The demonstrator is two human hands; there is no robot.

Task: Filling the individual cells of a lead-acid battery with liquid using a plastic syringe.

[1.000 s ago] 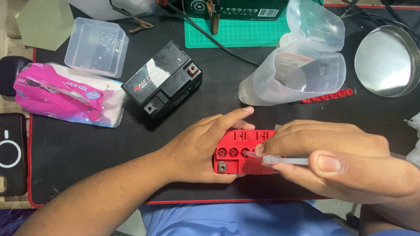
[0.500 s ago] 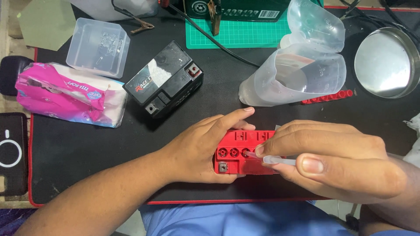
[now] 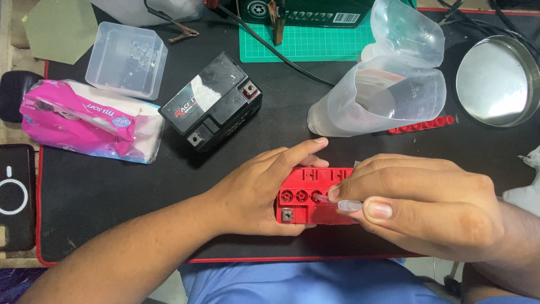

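1. Left hand and right hand are both showing bare, no gloves or rings.
2. Forearms are showing bare too, no sleeves.
3. Light blue clothing is peeking in below.

Small battery at the near edge of the surface, second battery behind it to the left, tissue pack further left, plastic jugs behind right, metal dish far right.

Two batteries, two clear jugs, one tissue pack.
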